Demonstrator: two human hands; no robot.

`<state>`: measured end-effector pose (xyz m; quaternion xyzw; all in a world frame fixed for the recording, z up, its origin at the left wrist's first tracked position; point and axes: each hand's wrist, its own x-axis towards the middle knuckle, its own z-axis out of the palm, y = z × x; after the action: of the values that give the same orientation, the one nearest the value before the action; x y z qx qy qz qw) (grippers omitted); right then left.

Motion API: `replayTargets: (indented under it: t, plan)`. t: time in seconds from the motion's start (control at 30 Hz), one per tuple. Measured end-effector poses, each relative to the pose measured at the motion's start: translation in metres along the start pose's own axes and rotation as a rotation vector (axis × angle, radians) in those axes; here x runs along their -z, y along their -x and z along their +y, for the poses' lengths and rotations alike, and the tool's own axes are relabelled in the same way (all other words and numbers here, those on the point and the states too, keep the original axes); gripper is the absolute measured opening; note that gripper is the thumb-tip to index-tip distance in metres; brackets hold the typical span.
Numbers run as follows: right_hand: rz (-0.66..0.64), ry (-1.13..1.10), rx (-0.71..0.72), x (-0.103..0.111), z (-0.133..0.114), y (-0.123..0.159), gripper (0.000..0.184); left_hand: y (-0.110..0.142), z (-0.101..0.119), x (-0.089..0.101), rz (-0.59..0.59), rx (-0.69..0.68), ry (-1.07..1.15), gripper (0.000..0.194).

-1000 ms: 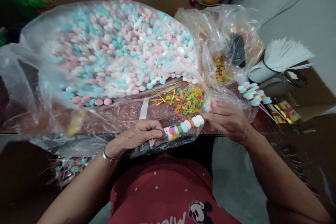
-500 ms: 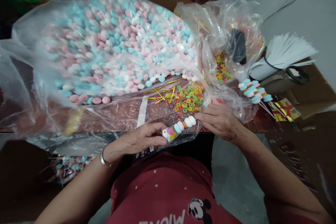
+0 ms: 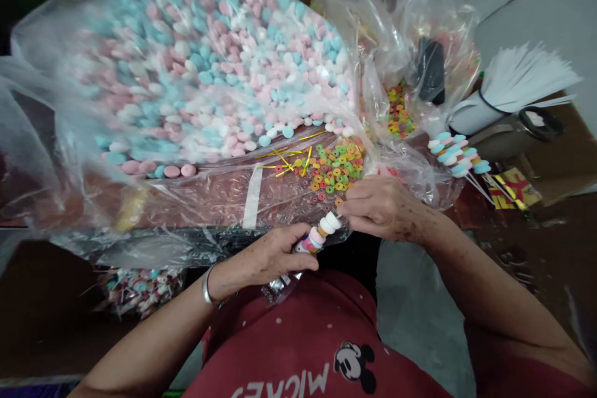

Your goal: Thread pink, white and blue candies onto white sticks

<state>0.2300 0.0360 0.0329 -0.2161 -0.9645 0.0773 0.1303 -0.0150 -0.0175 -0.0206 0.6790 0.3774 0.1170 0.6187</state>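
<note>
Head view: left hand (image 3: 275, 255) holds a candy skewer (image 3: 321, 231) by its lower end, thumb and fingers closed round the printed wrapper (image 3: 305, 245). Right hand (image 3: 385, 208) has fingers pinched together at the skewer's far white end; the exact grip there is hidden. Skewer sits tilted between both hands, over the near table edge, white pieces toward the right hand, pink and orange lower down. Crinkled clear plastic (image 3: 280, 289) hangs below the left hand. Silver bracelet (image 3: 208, 286) on left wrist.

Table (image 3: 459, 208): big clear bag (image 3: 209, 74) of pink, blue and white sweets fills the far left side. Loose ring candies (image 3: 336, 165) in a pile just beyond the right hand, yellow twist ties (image 3: 291, 161) beside them, white strip (image 3: 252, 196) nearer the left hand. More clear bags (image 3: 373, 25) at far right, dark flat object (image 3: 430, 68) on them.

Right side: finished skewers (image 3: 458, 153) lying together, cup (image 3: 476, 112) packed with white sticks (image 3: 527, 78), grey mug (image 3: 504, 134) next to it, yellow-red packet (image 3: 510, 189) near the skewer sticks. Below table on the left, a heap of wrapped sweets (image 3: 140, 292), details too small to read.
</note>
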Motion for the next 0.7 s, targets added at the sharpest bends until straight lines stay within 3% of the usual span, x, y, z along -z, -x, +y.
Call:
replayTargets:
  t: [0.37, 0.43, 0.57, 0.7]
  plan:
    - [-0.126, -0.031, 0.032, 0.012, 0.001, -0.003, 0.027, 0.001, 0.001, -0.002, -0.071, 0.003, -0.032, 0.03]
    - [-0.133, -0.024, 0.021, 0.011, 0.001, -0.003, 0.028, 0.0, 0.001, -0.003, -0.03, 0.01, -0.009, 0.032]
    - [-0.108, -0.045, 0.035, -0.003, 0.0, -0.001, 0.029, -0.001, -0.004, -0.008, 0.169, -0.033, 0.051, 0.03]
    - [-0.078, -0.124, 0.047, -0.024, -0.001, 0.001, 0.03, -0.003, -0.008, -0.019, 0.164, -0.056, 0.113, 0.032]
